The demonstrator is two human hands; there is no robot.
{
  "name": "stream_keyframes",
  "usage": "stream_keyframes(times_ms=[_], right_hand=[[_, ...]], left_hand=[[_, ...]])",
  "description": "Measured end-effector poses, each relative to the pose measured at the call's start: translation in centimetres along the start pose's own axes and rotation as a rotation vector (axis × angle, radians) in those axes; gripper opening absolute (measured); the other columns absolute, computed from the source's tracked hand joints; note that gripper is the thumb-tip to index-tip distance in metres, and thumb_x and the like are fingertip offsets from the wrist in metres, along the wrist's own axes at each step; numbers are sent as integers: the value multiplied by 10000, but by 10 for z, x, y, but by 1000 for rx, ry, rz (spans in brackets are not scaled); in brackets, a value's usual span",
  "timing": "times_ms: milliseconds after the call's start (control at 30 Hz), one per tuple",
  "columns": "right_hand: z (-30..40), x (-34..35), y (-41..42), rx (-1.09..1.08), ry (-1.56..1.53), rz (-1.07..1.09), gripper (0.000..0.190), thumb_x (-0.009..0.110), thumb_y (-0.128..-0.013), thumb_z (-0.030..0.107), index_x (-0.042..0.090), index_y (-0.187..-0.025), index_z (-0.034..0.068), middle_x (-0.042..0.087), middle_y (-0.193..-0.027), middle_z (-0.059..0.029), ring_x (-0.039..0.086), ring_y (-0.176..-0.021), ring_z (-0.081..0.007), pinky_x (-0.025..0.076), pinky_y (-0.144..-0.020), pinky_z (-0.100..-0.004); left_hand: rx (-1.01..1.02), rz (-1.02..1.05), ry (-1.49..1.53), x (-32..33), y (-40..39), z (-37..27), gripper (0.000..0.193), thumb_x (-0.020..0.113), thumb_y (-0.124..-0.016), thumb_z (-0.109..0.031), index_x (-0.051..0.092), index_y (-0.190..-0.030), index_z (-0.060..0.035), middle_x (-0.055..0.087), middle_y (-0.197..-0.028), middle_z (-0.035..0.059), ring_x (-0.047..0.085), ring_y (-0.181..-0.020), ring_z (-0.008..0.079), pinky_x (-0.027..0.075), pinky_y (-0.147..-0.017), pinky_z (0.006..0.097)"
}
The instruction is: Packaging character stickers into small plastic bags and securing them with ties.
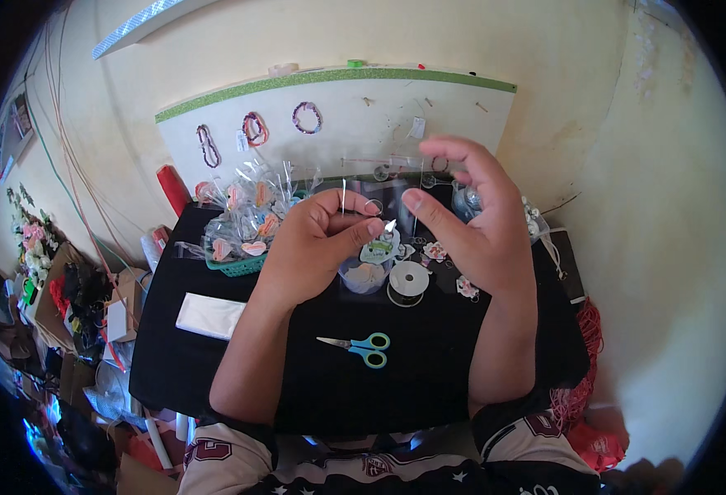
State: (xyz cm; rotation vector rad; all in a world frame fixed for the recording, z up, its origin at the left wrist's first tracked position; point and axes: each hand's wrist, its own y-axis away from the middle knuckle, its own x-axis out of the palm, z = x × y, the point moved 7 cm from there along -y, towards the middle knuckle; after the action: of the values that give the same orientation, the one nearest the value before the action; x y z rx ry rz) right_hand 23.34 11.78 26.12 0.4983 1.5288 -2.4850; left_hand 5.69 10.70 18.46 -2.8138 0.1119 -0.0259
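Observation:
My left hand (310, 247) pinches a small metal ring (373, 206) between thumb and forefinger. Just below the fingertips hangs a flat white and green charm (380, 246) bearing writing. My right hand (486, 229) is raised to the right, slightly blurred, with thumb and fingers apart and nothing visible between them. Between the hands shows a clear plastic sheet or bag (403, 201); what supports it I cannot tell. Beneath the charm are a plastic tub (363, 286) of pale pieces and a spool (408, 281) of dark cord. Scissors (363, 350) with blue-green handles lie nearer me.
A green basket (236, 266) of bagged heart-shaped items stands left on the black-covered table (332, 402). A stack of clear bags (210, 315) lies before it. Small charms (466, 288) lie at right. Bracelets (307, 117) hang on a white board (344, 99) behind.

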Motion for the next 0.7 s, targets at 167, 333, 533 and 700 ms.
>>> stream_keyframes(times_ms=[167,333,533,700], right_hand=[[-21,13,5,261,-150,65,338,774,-836,142,632,-1095,-22,695,-924,-63,621,-814,-75,476,-695,-219],[-23,32,9,334,-269,242,146,731,-870,101,691,-941,-20,678,-775,-19,585,-657,-29,466,-567,-187],[-24,28,9,358,-227,221,132,705,-860,95,697,-901,-31,705,-763,-88,645,-680,-104,506,-637,-252],[-23,22,6,306,-214,167,102,697,-892,97,695,-889,-5,663,-749,6,549,-619,-12,428,-534,-180]], left_hand=[[53,-11,95,-2,-1,-1,139,687,-922,-103,637,-1019,-18,691,-937,21,585,-792,43,452,-664,184],[77,-54,61,-6,-2,-1,172,678,-932,-132,647,-1072,-37,696,-996,27,602,-868,62,468,-714,206],[53,-79,114,0,0,-8,291,713,-907,-137,640,-1145,14,681,-1040,70,624,-963,111,499,-825,237],[-10,-30,89,0,-2,1,331,733,-888,-132,634,-1156,36,689,-1028,74,639,-985,118,511,-847,247]])
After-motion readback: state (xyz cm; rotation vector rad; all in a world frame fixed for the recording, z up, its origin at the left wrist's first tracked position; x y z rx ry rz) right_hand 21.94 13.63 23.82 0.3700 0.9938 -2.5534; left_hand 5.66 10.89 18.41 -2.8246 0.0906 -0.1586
